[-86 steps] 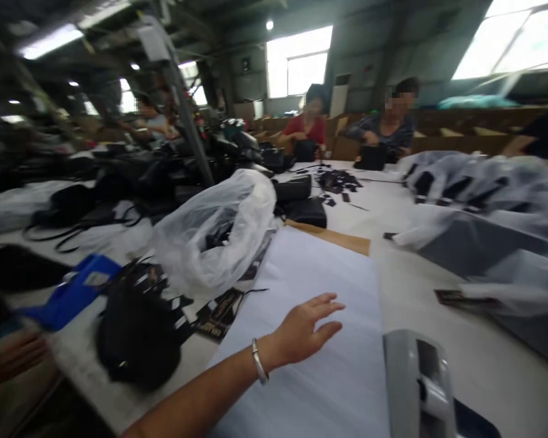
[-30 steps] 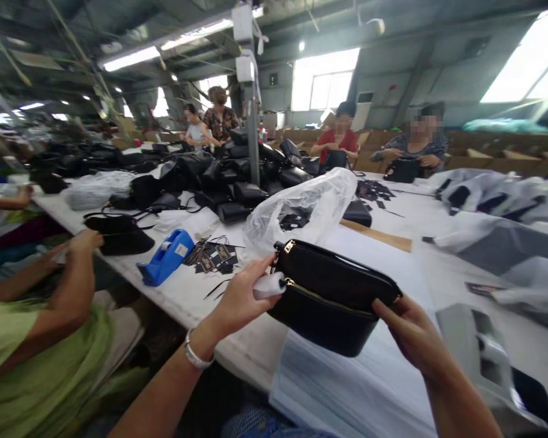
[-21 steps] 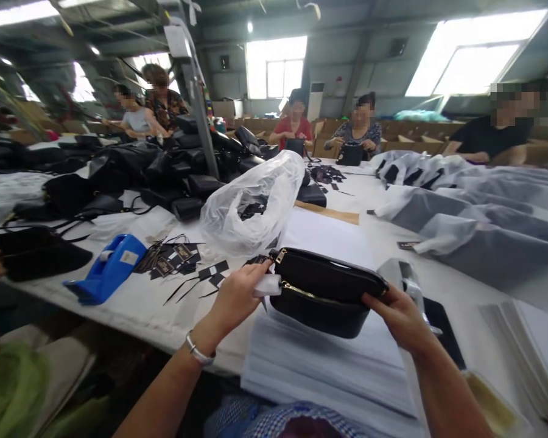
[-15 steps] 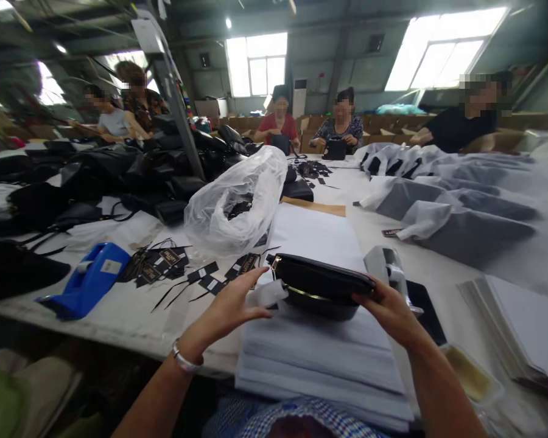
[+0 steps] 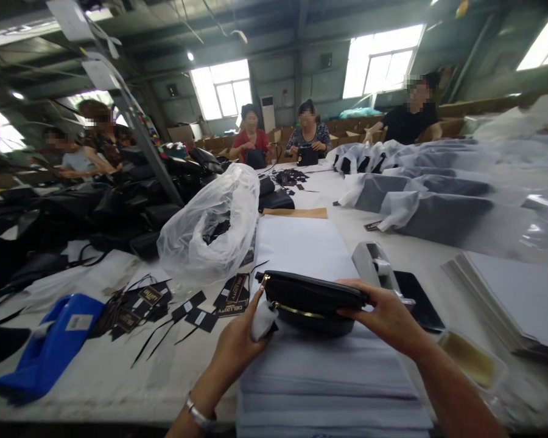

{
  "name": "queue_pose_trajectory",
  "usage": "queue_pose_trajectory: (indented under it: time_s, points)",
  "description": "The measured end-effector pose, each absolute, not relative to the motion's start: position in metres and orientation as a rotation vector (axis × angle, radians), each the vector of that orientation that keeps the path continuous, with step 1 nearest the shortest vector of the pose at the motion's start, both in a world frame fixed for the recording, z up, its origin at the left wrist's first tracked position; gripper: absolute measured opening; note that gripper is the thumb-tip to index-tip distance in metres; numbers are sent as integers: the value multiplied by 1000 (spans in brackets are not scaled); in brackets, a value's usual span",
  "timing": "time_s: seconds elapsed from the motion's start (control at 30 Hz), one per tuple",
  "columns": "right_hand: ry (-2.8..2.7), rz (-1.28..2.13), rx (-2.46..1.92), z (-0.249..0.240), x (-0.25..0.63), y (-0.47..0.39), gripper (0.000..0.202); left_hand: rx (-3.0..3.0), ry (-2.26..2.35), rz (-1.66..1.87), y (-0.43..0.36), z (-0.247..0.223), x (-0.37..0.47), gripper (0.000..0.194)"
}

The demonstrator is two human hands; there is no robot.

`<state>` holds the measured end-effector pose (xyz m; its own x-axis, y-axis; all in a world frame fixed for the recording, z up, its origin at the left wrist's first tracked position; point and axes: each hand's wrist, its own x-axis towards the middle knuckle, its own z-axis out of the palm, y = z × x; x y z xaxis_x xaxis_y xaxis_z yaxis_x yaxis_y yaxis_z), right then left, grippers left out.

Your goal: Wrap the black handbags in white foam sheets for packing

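Note:
A small black zippered bag (image 5: pixel 310 298) with gold zips is held above a stack of white paper sheets (image 5: pixel 329 401). My right hand (image 5: pixel 386 313) grips its right end, fingers on top and thumb in front. At the left end my left hand (image 5: pixel 242 337) closes round a white wrapped piece (image 5: pixel 263 320) attached to the bag, with a finger at the gold zip pull (image 5: pixel 265 281). Black hang tags (image 5: pixel 146 304) with cords lie to the left of my hands. Behind the bag, a clear plastic bag (image 5: pixel 210 225) stands open with dark things inside.
A blue tape dispenser (image 5: pixel 50 353) sits at the left, a grey one (image 5: pixel 377 267) at the right. Black bags (image 5: pixel 86 207) are heaped on the left; wrapped bags (image 5: pixel 438 213) line the right. A plastic tub (image 5: pixel 472 359) and grey sheets (image 5: pixel 520 304) lie right. Several people work across the table.
The view has turned right and tilted, shifting the scene left. My left hand has moved in from beside the bag's left end and closed on it. My right hand keeps its grip.

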<state>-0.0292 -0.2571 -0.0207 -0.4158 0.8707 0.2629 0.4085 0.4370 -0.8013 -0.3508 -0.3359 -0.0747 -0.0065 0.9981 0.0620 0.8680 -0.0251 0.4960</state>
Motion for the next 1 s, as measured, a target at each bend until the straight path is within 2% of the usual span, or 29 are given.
queue_pose_trajectory:
  time_s: [0.17,0.3,0.4,0.5,0.57,0.67,0.73,0.8,0.9,1.0]
  points:
    - [-1979,737,-862,-20,-38,-245,32,2506,1932,506,-314,-46,-404,76]
    - [-1997,557,-605,-30,-48,-217,43,2781,1957,491,-287,-32,-413,72]
    - [-2075,418,-679,-53,-47,-196,55,2846,1917,424,-271,-47,-412,73]
    - [-2179,401,-885,-81,-40,-192,59,2829,1849,397,-267,-73,-412,77]
    - [-2230,425,-1004,-92,-32,-204,54,2724,1852,556,-278,-85,-408,67]
    - [-2214,414,-1114,-93,-20,-241,41,2470,1908,934,-311,-88,-391,40]
    - [-2267,444,-1115,-88,-11,-268,37,2400,1816,946,-335,-86,-377,32]
    - [-2411,537,-1059,-85,-3,-291,44,2441,1616,759,-355,-87,-365,38]
    - [-2612,647,-988,-91,5,-315,62,2525,1418,530,-375,-96,-356,63]
    - [-2667,605,-963,-103,7,-325,57,2554,1390,501,-381,-110,-354,62]
